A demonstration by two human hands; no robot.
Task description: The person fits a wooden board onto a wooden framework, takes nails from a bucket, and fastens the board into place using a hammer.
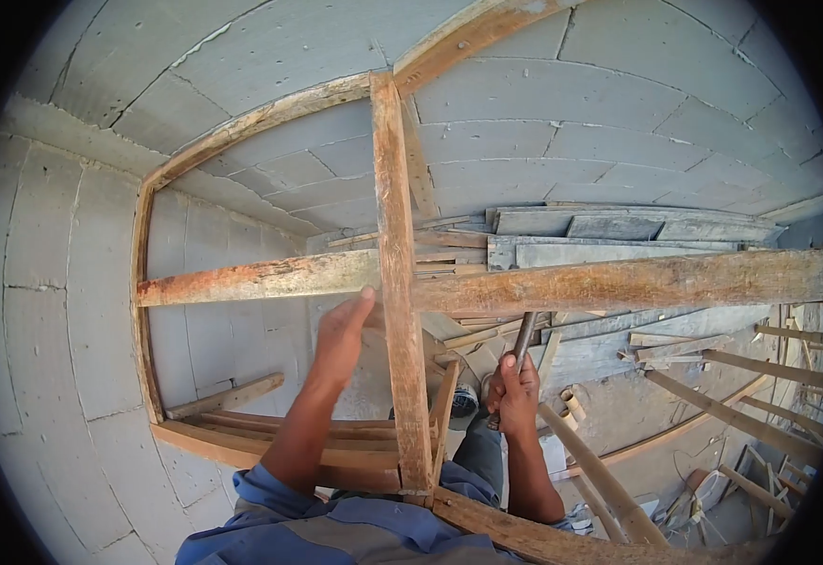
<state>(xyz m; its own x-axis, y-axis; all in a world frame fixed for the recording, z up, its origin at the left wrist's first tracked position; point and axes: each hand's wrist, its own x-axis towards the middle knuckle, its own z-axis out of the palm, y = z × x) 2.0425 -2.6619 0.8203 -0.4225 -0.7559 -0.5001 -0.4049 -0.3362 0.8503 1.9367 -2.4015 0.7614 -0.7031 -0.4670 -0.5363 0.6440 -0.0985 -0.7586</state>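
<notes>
In front of me stands a wooden frame with an upright post (pixel 395 235), crossed by a left rail (pixel 261 278) and a thicker right rail (pixel 619 281). My left hand (pixel 341 334) is at the lower edge of the left rail, close to the post. Its thumb lies against the wood, while the other fingers are mostly hidden behind the rail and post. Below the right rail, my right hand (pixel 513 391) is closed around a dark rod-like tool handle (pixel 525 337). The handle tilts upward, and its top end is hidden behind the rail.
Grey block walls (pixel 562 113) rise behind and to the left. Stacked boards (pixel 609 250) lie beyond the frame. Round poles (pixel 609 476) lean at the right, near loose scraps on the floor. A lower frame beam (pixel 562 537) crosses close to my body.
</notes>
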